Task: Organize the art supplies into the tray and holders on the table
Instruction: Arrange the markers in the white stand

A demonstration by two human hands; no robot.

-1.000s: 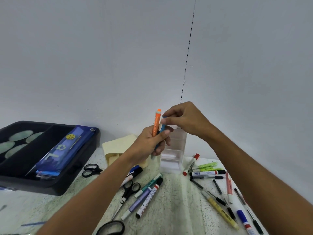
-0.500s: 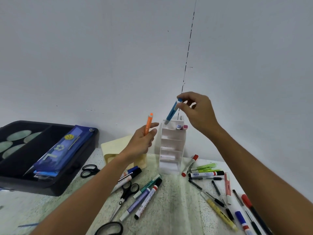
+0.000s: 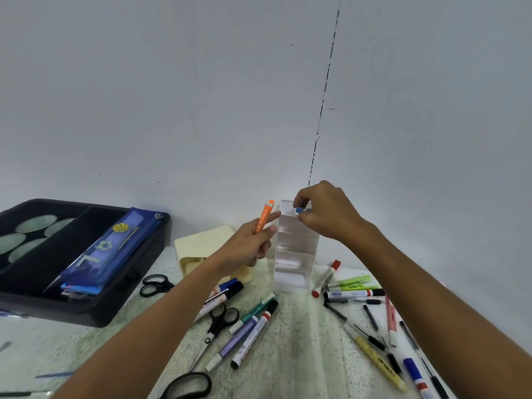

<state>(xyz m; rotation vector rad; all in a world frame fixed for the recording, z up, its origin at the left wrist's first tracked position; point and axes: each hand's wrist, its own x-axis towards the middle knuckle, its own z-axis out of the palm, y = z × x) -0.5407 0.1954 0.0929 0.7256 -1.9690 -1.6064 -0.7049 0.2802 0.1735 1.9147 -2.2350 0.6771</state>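
Note:
A tall white tiered pen holder [image 3: 293, 254] stands against the wall at the table's middle. My right hand [image 3: 325, 214] is at its top tier, fingertips pinched on the cap of a blue pen [image 3: 299, 210] that stands mostly sunk into the holder. My left hand [image 3: 250, 246] is just left of the holder and grips an orange highlighter [image 3: 264, 216], held upright. A black tray [image 3: 86, 306] at the left holds a blue pencil case [image 3: 106, 251].
Loose markers, pens and highlighters [image 3: 357, 295] lie right of the holder; more markers [image 3: 247, 329] and scissors [image 3: 218, 321] lie in front. Another pair of scissors [image 3: 154, 285] sits by the tray. A cream holder [image 3: 207, 249] stands behind my left arm.
My right hand took the blue pen from my left hand, lifted it over the holder, then lowered it into the top tier. My left hand kept the orange highlighter.

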